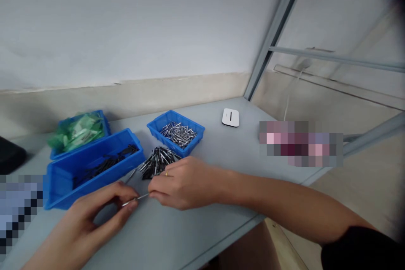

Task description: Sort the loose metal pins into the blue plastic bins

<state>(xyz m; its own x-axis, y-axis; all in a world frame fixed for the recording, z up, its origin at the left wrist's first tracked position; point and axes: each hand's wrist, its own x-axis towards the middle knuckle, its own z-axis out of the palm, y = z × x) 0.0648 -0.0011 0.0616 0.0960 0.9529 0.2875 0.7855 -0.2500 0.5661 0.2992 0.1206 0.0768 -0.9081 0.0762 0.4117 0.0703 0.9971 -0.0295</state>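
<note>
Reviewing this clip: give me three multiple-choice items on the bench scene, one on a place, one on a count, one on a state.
1. Where does the loose pile of dark-tipped metal pins lie?
A. inside the large bin
B. on the bare grey table top, in front of the small bin
C. on the white device

2. How many blue plastic bins stand on the table?
A. one
B. five
C. three

3. How is the thin silver metal pin held?
A. pinched between both hands
B. lying untouched
C. in the left hand alone

Answers: 1 B, the pile rests on the table. 2 C, bins at. 3 A, the left hand and right hand each grip an end of the pin.
</note>
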